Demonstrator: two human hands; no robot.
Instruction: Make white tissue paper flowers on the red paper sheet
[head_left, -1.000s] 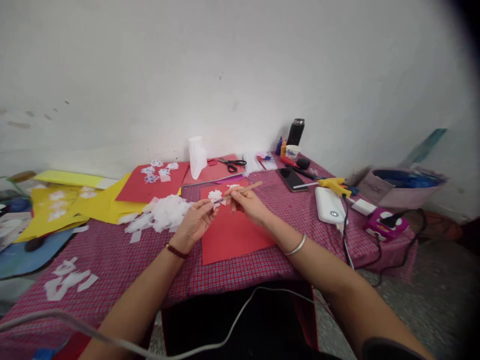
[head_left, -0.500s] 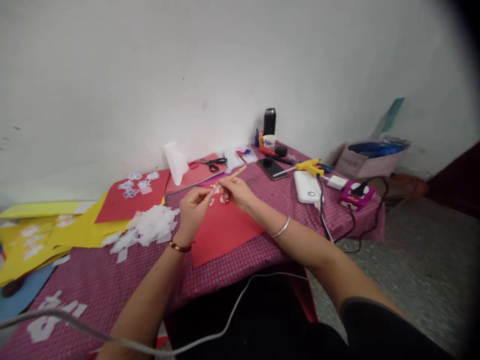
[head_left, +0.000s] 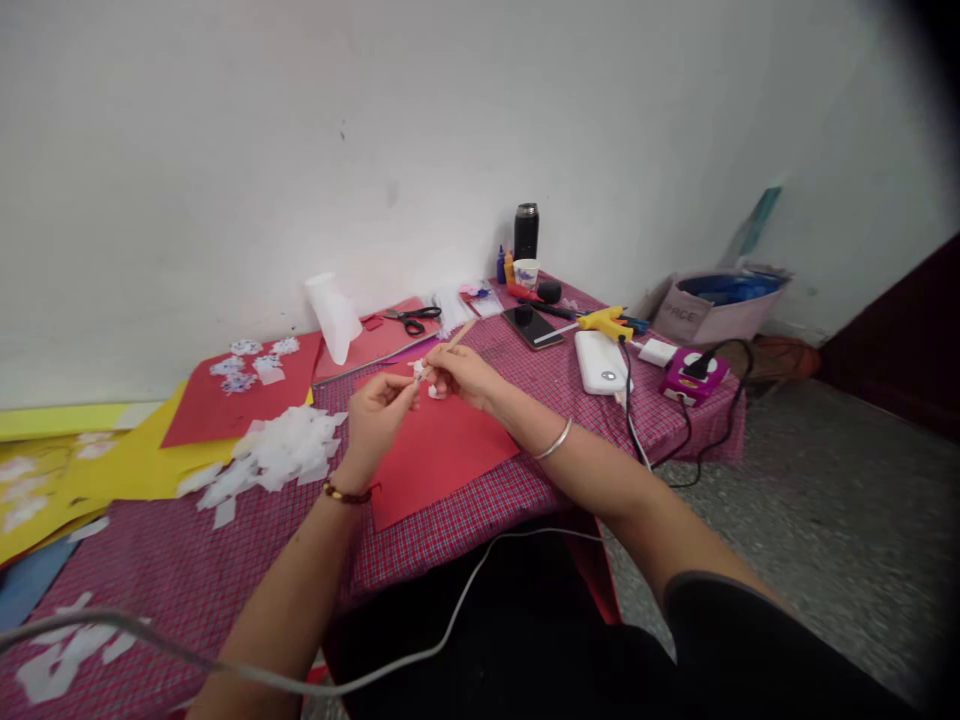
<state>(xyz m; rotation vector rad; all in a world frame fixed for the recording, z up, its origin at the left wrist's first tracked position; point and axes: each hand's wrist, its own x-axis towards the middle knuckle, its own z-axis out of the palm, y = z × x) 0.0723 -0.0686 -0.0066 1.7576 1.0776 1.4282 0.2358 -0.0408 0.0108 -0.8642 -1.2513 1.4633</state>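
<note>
Over a red sheet (head_left: 442,460), my two hands meet fingertip to fingertip. My left hand (head_left: 379,410) is pinched on a small bit of white paper (head_left: 418,370), partly hidden by the fingers. A thin wooden stick (head_left: 463,332) slants up and away from my right hand (head_left: 463,378), whose fingers are closed round its lower end. The stick's near tip is at the paper between both hands; its exact contact is too small to tell. Little white scraps (head_left: 435,392) lie on the red sheet just beneath my right fingers.
A heap of white paper squares (head_left: 281,445) lies left of my left hand. Blue-speckled paper flowers (head_left: 240,382) rest on another red sheet. Black scissors (head_left: 414,318), a phone (head_left: 531,328), a yellow glue gun (head_left: 606,323) and a white power bank (head_left: 602,362) lie beyond and to the right.
The whole view has shifted slightly, so the table sits further left. Both hands stay together on the paper and stick, with the fingertips slightly rearranged.
</note>
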